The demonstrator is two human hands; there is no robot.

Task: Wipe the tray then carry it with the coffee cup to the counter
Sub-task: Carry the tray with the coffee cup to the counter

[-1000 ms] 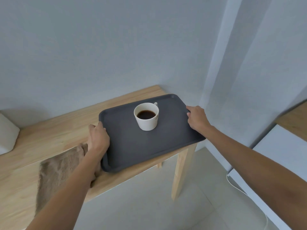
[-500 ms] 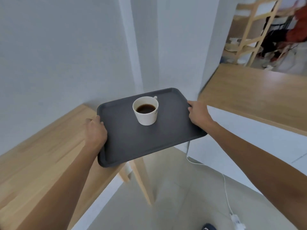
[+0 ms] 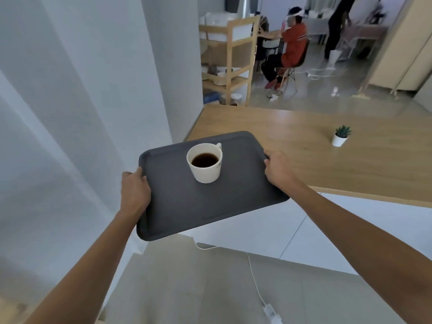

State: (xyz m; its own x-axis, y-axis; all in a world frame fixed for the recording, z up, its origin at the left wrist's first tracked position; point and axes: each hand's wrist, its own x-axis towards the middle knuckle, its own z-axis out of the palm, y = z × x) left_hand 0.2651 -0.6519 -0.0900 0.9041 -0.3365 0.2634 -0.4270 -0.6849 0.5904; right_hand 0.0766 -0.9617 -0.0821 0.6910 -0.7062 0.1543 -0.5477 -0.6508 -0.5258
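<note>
A dark grey tray is held in the air in front of me, roughly level. A white coffee cup with dark coffee stands upright on its far half, handle pointing away. My left hand grips the tray's left edge, thumb on top. My right hand grips the right edge the same way. The wooden counter lies just beyond and to the right; the tray's far right corner overlaps its near edge in view.
A small potted plant stands on the counter at right. A white wall is close on the left. A white cable runs over the floor below. Behind the counter are a wooden shelf and a seated person.
The tray with the cup has been lifted off the wooden side table and swung right toward the counter. The side table and brown cloth have left the view.
</note>
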